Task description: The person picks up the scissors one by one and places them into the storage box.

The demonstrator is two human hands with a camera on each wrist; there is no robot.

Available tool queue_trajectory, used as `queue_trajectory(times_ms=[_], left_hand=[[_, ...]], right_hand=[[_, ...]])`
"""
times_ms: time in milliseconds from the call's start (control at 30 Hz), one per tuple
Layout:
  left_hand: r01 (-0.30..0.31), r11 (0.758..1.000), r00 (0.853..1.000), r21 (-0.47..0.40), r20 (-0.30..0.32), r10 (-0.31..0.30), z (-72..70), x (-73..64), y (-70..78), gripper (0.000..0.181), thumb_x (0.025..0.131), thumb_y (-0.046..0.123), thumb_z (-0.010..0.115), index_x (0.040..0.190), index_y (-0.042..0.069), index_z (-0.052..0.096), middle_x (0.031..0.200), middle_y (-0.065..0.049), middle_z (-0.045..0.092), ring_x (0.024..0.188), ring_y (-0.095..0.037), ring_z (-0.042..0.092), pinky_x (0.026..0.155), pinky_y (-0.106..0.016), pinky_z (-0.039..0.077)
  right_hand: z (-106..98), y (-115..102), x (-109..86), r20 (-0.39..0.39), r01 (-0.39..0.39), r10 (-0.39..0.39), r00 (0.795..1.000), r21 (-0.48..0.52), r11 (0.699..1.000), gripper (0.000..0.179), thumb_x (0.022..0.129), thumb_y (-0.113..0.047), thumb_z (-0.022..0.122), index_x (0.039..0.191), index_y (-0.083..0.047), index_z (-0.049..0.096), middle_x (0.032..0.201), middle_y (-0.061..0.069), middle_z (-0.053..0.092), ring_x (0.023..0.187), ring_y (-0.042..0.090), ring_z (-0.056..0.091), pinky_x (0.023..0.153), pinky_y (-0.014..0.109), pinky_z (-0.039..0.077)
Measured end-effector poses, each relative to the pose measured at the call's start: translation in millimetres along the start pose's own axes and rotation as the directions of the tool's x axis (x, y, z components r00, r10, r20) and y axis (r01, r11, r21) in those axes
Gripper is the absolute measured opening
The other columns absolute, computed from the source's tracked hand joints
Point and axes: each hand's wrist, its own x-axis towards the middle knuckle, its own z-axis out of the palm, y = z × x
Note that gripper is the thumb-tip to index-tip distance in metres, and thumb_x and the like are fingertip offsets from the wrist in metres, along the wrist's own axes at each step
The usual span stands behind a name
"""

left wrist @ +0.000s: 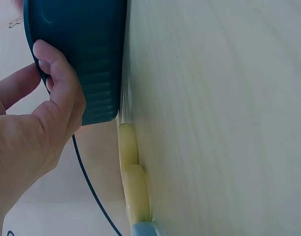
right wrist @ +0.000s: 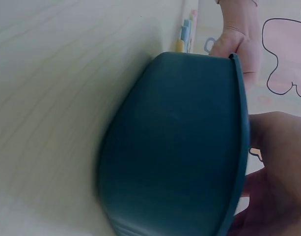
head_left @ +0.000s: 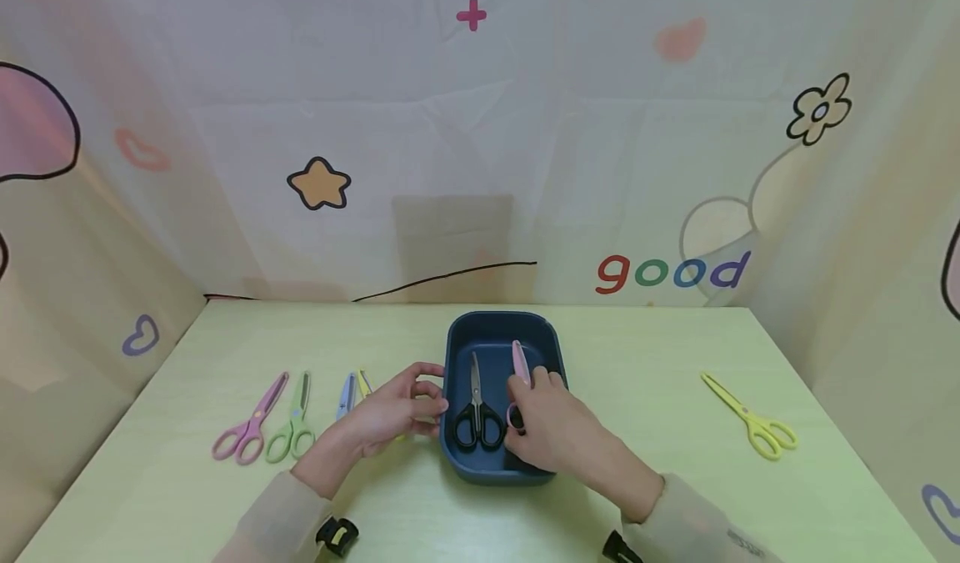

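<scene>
A dark blue tray [head_left: 504, 470] stands on the table, with black-handled scissors [head_left: 477, 417] lying in its left half, blades pointing away. My right hand [head_left: 551, 421] reaches into the tray's right half and grips pink scissors [head_left: 520, 361]; their blade end sticks out beyond the fingers, and the hand covers much of the handles. At the left side my left hand [head_left: 397, 409] holds the tray's rim between thumb and finger, as the left wrist view shows. Seen from the right wrist, the tray's outer wall [right wrist: 175, 142] hides what the right fingers grip.
Left of the tray lie pink-purple scissors [head_left: 251, 425], green scissors [head_left: 296, 421], blue scissors [head_left: 347, 394] and yellow scissors [head_left: 364, 382], the last two partly behind the left hand. Another yellow pair of scissors [head_left: 750, 417] lies far right. A printed curtain [head_left: 480, 129] closes off the table's back.
</scene>
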Motion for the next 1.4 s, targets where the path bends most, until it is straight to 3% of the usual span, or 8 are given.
queue_trajectory(times_ms=[167,433,867,1000,1133,1267,1400], left_hand=[[0.002,1.0,1.0,0.004,-0.006,-0.002,0.3,0.4,1.2,0.054,0.103,-0.001,0.057,0.148,-0.005,0.029,0.105,-0.012,0.054,0.08,-0.02,0.061,0.077,-0.033,0.056],[0.006,1.0,1.0,0.009,-0.012,-0.005,0.8,0.1,1.7,0.054,0.102,0.001,0.058,0.148,-0.004,0.03,0.105,-0.012,0.053,0.082,-0.02,0.061,0.078,-0.033,0.056],[0.01,1.0,1.0,0.014,-0.011,-0.01,1.6,0.0,3.0,0.052,0.103,-0.001,0.057,0.147,-0.005,0.03,0.104,-0.012,0.052,0.08,-0.021,0.06,0.076,-0.032,0.056],[0.01,1.0,1.0,0.016,-0.01,-0.01,1.3,0.3,3.1,0.052,0.103,-0.001,0.056,0.148,-0.005,0.03,0.104,-0.012,0.053,0.081,-0.021,0.06,0.076,-0.032,0.056],[0.011,1.0,1.0,0.016,-0.012,-0.01,1.1,0.4,3.3,0.053,0.103,-0.001,0.057,0.148,-0.004,0.03,0.105,-0.012,0.053,0.082,-0.021,0.06,0.077,-0.033,0.056],[0.008,1.0,1.0,0.017,-0.014,-0.008,1.2,0.3,3.5,0.053,0.103,0.0,0.057,0.148,-0.004,0.03,0.105,-0.013,0.053,0.083,-0.021,0.061,0.078,-0.033,0.057],[0.009,1.0,1.0,0.019,-0.016,-0.008,1.0,0.2,3.2,0.053,0.103,0.0,0.058,0.148,-0.004,0.03,0.105,-0.012,0.053,0.083,-0.021,0.061,0.078,-0.033,0.057]], right_hand=[[4,0,3.7,0.041,-0.007,0.007,0.999,-0.017,1.0,0.025,0.088,-0.02,0.077,0.098,-0.008,0.059,0.084,0.01,0.049,0.077,0.027,0.047,0.059,0.037,0.045],[11,0,9.4,0.152,-0.05,0.058,0.987,-0.053,0.997,0.032,0.086,-0.023,0.078,0.108,-0.006,0.062,0.093,0.018,0.057,0.084,0.031,0.054,0.069,0.044,0.052],[16,1,9.4,0.124,-0.022,0.037,0.992,-0.116,0.993,0.034,0.088,-0.024,0.08,0.112,-0.004,0.066,0.097,0.019,0.059,0.088,0.032,0.055,0.073,0.044,0.056],[12,2,6.9,0.071,-0.004,0.01,0.997,-0.092,0.996,0.042,0.087,-0.026,0.083,0.117,-0.002,0.065,0.101,0.019,0.057,0.092,0.031,0.053,0.072,0.042,0.056],[9,5,3.5,-0.042,0.02,-0.024,0.999,-0.074,0.997,0.04,0.088,-0.028,0.083,0.113,-0.002,0.066,0.094,0.013,0.054,0.085,0.025,0.05,0.063,0.034,0.053],[7,13,-1.4,-0.155,0.046,-0.057,0.986,-0.074,0.996,0.029,0.088,-0.027,0.082,0.105,-0.007,0.069,0.088,0.005,0.05,0.078,0.018,0.047,0.057,0.025,0.048],[6,24,-6.8,-0.24,0.074,-0.074,0.968,-0.007,0.997,0.019,0.089,-0.021,0.08,0.097,-0.009,0.068,0.09,0.002,0.051,0.079,0.015,0.046,0.059,0.022,0.047]])
